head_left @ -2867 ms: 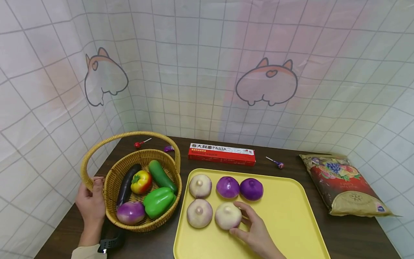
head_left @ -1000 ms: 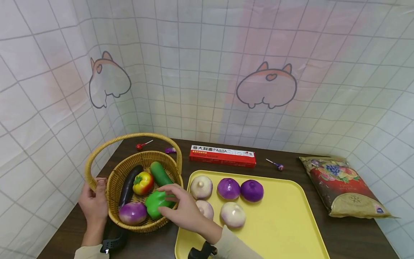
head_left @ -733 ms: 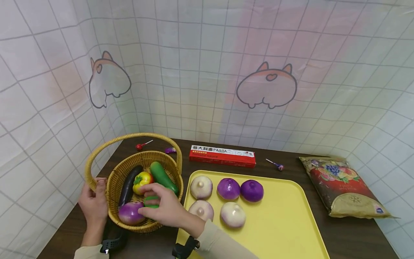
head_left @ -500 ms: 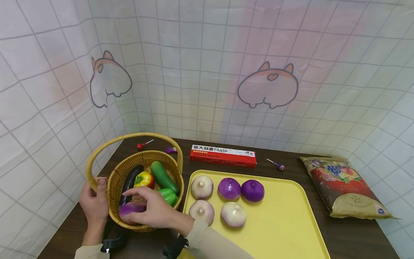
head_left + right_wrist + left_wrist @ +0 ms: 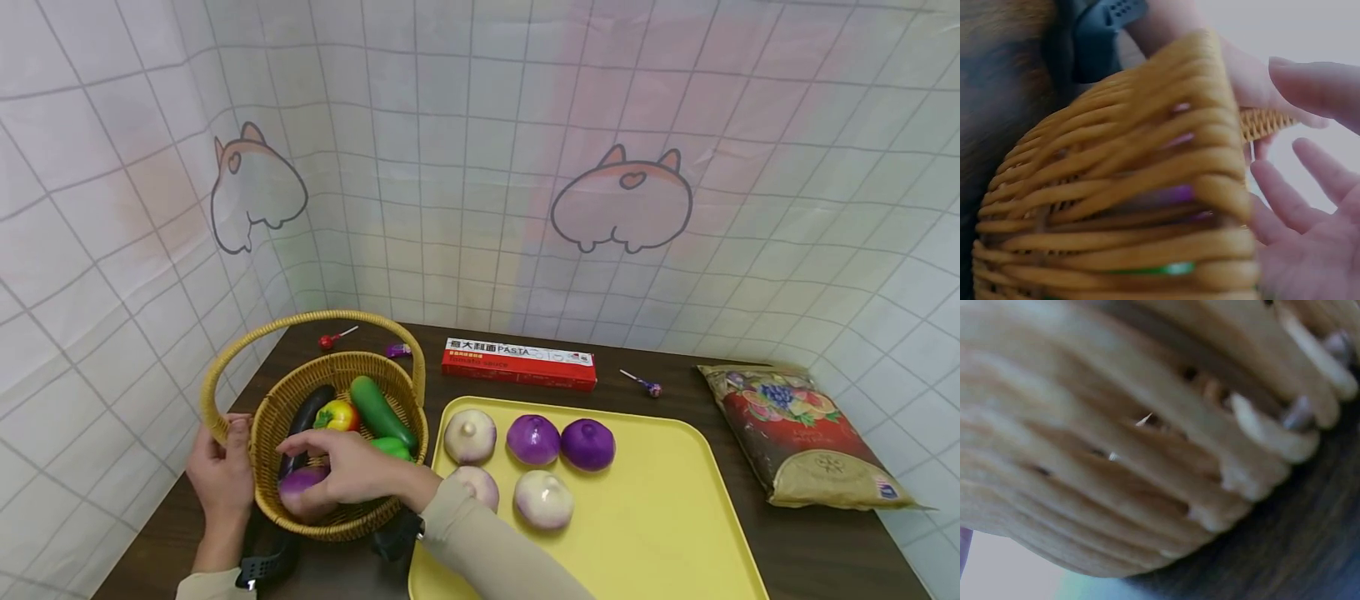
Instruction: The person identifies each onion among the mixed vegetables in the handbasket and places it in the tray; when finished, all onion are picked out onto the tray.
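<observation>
My left hand (image 5: 221,471) grips the base of the wicker basket's handle (image 5: 300,319) on its left side. In the basket (image 5: 337,367) lie a dark eggplant (image 5: 311,408), a red-yellow pepper (image 5: 337,415), a cucumber (image 5: 378,408), a green bell pepper (image 5: 392,447) and a purple onion (image 5: 300,481). Over the onion is my right hand (image 5: 356,467), thumb and fingers spread on either side of it. The right wrist view shows that hand's fingers (image 5: 1285,194) apart, above the rim. Whether they touch the onion is unclear. The left wrist view is filled by blurred wicker (image 5: 1116,425).
A yellow tray (image 5: 660,517) beside the basket holds pale onions (image 5: 543,500) and purple onions (image 5: 588,444). Behind stand a pasta box (image 5: 517,364) and lollipops (image 5: 641,382). A candy bag (image 5: 810,433) lies at the right. Curtains enclose the dark table.
My right hand let go of a pale onion on the tray, which shifted slightly, and moved left across the green bell pepper to the purple onion. My left hand stayed on the handle.
</observation>
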Demonstrator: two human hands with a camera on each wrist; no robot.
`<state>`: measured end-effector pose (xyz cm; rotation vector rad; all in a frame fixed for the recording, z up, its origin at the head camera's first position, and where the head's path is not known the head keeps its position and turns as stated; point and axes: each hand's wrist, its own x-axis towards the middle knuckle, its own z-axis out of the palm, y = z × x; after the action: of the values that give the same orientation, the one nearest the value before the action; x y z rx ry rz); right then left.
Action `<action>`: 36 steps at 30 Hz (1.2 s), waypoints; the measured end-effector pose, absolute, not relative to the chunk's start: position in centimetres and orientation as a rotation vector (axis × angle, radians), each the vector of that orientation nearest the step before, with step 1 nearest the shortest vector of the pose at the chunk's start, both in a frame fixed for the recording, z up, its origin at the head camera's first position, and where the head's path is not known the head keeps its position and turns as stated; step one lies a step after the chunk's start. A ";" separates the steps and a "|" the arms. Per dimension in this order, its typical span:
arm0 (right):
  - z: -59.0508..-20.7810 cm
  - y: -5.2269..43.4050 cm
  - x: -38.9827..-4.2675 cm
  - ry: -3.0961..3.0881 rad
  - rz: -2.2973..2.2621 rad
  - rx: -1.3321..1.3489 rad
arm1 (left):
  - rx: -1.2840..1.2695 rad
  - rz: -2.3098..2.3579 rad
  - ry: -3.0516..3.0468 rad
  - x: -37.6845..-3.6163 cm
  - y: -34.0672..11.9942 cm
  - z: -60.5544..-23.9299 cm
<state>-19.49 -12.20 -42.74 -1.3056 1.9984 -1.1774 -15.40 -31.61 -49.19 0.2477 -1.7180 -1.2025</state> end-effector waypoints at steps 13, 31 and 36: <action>-43.0 -13.5 -20.3 2.043 -0.715 -1.245 | 0.237 -1.233 -1.718 -13.9 -29.4 -47.1; -41.9 -11.8 -18.7 2.293 -0.835 -1.366 | 0.244 -1.231 -1.704 -15.4 -31.5 -49.8; -40.8 -10.3 -18.3 2.276 -1.182 -1.223 | 0.250 -1.214 -1.710 -15.4 -31.7 -49.4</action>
<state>-18.28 -10.33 -40.83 -1.2233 2.2762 -1.1820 -15.44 -31.67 -49.37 0.2498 -1.7095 -1.2145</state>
